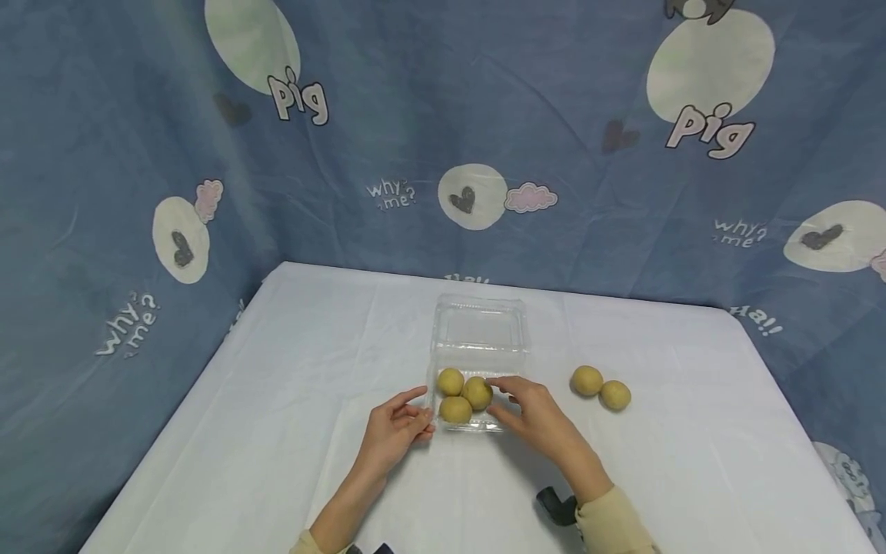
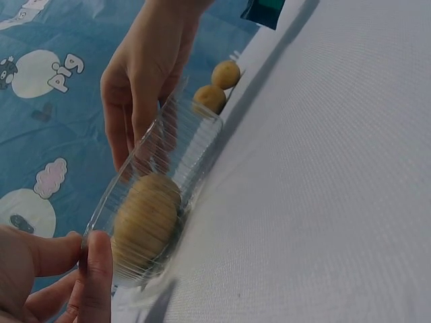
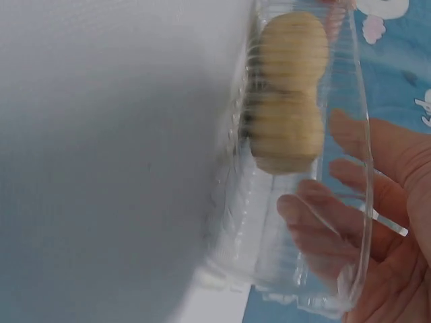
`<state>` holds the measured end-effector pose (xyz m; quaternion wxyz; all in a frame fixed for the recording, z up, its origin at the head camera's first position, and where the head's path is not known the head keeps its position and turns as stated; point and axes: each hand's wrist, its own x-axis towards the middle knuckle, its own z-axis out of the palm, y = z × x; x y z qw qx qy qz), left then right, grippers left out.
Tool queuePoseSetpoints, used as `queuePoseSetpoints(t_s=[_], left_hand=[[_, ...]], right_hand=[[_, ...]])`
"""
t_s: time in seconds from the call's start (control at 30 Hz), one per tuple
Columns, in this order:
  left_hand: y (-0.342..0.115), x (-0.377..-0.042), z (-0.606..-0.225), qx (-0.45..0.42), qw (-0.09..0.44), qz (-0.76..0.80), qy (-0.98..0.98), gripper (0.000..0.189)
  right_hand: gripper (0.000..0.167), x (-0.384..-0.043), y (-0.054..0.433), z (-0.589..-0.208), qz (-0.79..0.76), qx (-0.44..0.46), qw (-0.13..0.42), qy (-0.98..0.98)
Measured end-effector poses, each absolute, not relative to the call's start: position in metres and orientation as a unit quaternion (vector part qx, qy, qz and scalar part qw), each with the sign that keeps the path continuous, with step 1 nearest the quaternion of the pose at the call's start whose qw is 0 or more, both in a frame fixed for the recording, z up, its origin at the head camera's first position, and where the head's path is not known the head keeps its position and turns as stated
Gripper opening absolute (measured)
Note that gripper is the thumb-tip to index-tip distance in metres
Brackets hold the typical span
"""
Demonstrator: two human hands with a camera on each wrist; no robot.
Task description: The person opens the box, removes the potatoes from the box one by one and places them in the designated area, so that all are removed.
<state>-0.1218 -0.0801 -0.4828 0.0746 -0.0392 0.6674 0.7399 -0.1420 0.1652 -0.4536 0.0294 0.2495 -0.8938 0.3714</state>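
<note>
A clear plastic clamshell box (image 1: 486, 428) sits on the table with its lid (image 1: 481, 323) folded back, away from me. Three small yellow potatoes (image 1: 455, 410) lie together at the left side of the base. My left hand (image 1: 394, 432) pinches the box's left rim between thumb and fingers, seen close in the left wrist view. Over the right part of the base is my right hand (image 1: 536, 415), thumb and fingers spread apart, fingertips right by the nearest potato (image 1: 477, 393). In the right wrist view, those fingers (image 3: 316, 215) show through the clear wall, holding nothing.
Two more potatoes (image 1: 587, 381) lie side by side on the white-covered table (image 1: 692, 431), right of the box. A blue printed curtain (image 1: 415, 115) hangs behind and beside the table. A dark object (image 1: 556, 508) shows by the right sleeve.
</note>
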Motion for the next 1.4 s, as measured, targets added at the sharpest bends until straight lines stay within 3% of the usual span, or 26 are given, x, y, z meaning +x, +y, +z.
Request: queuePoseSetpoints(t_s=[0.53, 1.4], left_hand=[[-0.08, -0.12, -0.481, -0.045, 0.084, 0.742, 0.663, 0.045], [-0.08, -0.119, -0.48, -0.049, 0.087, 0.739, 0.666, 0.046]], right_hand=[[0.049, -0.152, 0.152, -0.457, 0.332, 0.238, 0.018, -0.913], [0.054, -0.162, 0.145, -0.457, 0.33, 0.227, -0.048, -0.915]])
